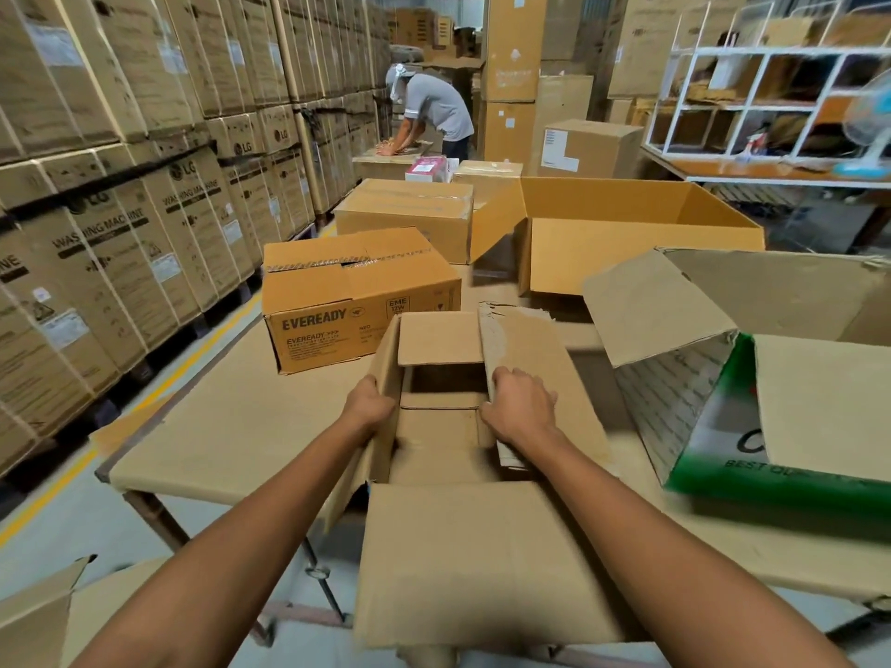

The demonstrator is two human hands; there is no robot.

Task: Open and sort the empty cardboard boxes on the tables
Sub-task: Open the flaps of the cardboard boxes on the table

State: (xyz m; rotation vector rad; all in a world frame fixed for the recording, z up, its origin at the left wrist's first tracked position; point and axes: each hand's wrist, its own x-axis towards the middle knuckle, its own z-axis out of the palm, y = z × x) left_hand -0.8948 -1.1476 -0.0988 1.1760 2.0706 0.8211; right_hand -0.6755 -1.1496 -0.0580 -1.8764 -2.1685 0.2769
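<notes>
A plain brown cardboard box (436, 441) stands open at the table's near edge, its near flap hanging toward me. My left hand (369, 402) grips the box's left side flap, fingers curled over its edge. My right hand (518, 407) grips the right flap, which is torn along its top. A closed Eveready box (357, 301) sits behind to the left. To the right lies an open green and white box (752, 378) tipped on its side. A large open box (631, 233) stands farther back.
The table (231, 426) is covered in brown cardboard sheet. Stacked washing machine cartons (120, 185) line the left aisle. A person (431, 113) bends over a far table. More closed boxes (410, 214) sit behind. A white shelf rack (771, 98) and a fan (868, 132) are at right.
</notes>
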